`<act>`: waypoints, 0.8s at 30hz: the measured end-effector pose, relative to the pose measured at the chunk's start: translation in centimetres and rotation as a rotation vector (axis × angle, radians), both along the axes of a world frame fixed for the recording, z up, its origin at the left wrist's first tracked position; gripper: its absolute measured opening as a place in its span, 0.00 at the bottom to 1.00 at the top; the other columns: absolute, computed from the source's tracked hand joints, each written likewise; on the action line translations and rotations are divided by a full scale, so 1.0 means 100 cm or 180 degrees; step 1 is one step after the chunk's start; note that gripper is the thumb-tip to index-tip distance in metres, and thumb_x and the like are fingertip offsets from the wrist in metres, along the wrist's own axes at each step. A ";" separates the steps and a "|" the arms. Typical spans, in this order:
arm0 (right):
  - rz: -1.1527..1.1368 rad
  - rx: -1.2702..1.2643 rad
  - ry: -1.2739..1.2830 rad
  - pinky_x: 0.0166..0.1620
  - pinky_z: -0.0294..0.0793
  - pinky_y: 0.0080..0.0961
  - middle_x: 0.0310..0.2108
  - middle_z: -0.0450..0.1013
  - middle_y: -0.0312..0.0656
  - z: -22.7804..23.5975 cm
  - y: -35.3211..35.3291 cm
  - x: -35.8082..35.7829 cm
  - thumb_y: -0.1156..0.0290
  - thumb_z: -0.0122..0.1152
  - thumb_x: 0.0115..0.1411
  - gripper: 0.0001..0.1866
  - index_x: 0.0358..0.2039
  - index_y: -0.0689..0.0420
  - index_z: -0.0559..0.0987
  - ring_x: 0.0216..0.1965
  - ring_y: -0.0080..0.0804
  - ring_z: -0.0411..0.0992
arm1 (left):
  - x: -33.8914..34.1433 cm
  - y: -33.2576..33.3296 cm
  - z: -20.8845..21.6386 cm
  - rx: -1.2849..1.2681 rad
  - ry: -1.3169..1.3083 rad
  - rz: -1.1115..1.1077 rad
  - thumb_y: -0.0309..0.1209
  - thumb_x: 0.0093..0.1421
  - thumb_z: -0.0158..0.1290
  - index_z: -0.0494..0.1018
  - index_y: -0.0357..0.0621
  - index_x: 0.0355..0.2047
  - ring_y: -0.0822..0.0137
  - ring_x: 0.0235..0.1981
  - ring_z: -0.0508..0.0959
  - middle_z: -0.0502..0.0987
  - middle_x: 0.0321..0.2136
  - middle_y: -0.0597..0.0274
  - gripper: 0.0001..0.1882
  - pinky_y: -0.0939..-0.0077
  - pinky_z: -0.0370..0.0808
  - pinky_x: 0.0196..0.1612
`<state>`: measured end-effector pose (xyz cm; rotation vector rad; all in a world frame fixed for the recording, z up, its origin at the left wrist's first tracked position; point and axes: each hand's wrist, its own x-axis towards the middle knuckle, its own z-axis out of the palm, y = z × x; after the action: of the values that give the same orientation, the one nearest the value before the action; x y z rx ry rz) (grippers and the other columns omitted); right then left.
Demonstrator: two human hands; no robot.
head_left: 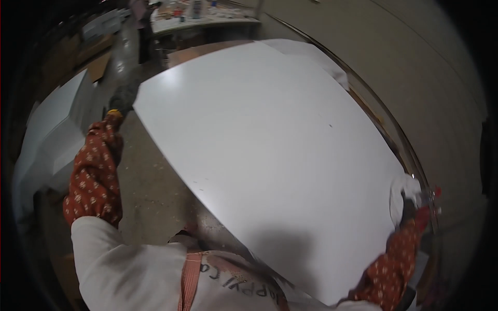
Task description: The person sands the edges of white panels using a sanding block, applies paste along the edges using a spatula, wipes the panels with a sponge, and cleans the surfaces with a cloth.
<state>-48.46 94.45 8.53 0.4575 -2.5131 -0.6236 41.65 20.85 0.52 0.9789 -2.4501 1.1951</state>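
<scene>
A large white panel (pixel 270 119) lies at a slant before me, with a few small dark marks on its smooth face. My left hand (pixel 124 97), in a dark glove, is at the panel's far left corner; its fingers look closed on the edge there, though they are dim. On the right side, my right hand (pixel 409 208), also dark-gloved, is closed on a crumpled white cloth (pixel 397 194) lying over the panel's right edge. Just beyond that hand is a red object (pixel 424 216) with a clear part, too blurred to name.
White box-like pieces (pixel 54 127) stand at the left, with brown cardboard (pixel 97 66) behind. A cluttered worktable (pixel 207 23) is at the back, and a person (pixel 141 15) stands beside it. White wrapping (pixel 311 54) hangs at the panel's far edge. A wall (pixel 410 62) rises at right.
</scene>
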 end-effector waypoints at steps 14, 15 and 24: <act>0.2574 -0.0537 -0.0077 0.39 0.75 0.37 0.39 0.73 0.51 0.046 -0.035 0.461 0.53 0.45 0.60 0.22 0.44 0.57 0.73 0.39 0.40 0.74 | -0.097 0.156 0.111 0.5728 0.2235 -0.1188 0.45 0.60 0.49 0.75 0.39 0.33 0.71 0.13 0.74 0.76 0.17 0.60 0.19 0.82 0.72 0.19; 0.2745 -0.0549 -0.0101 0.39 0.75 0.37 0.40 0.73 0.51 0.044 -0.046 0.484 0.53 0.45 0.61 0.22 0.45 0.58 0.72 0.39 0.40 0.74 | -0.101 0.159 0.109 0.5825 0.2086 -0.1614 0.40 0.60 0.51 0.75 0.40 0.36 0.69 0.17 0.77 0.78 0.22 0.58 0.15 0.79 0.75 0.23; 0.3899 -0.0763 -0.0269 0.44 0.73 0.37 0.45 0.70 0.55 0.064 -0.195 0.618 0.55 0.44 0.61 0.26 0.54 0.58 0.68 0.45 0.42 0.72 | -0.142 0.169 0.064 0.4437 0.1742 -0.3490 0.31 0.57 0.52 0.73 0.44 0.37 0.65 0.27 0.75 0.73 0.28 0.57 0.09 0.72 0.73 0.33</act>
<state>13.35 74.96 14.96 1.7016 -1.8111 0.1829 27.44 37.73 6.97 -0.0697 -2.3773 -1.0714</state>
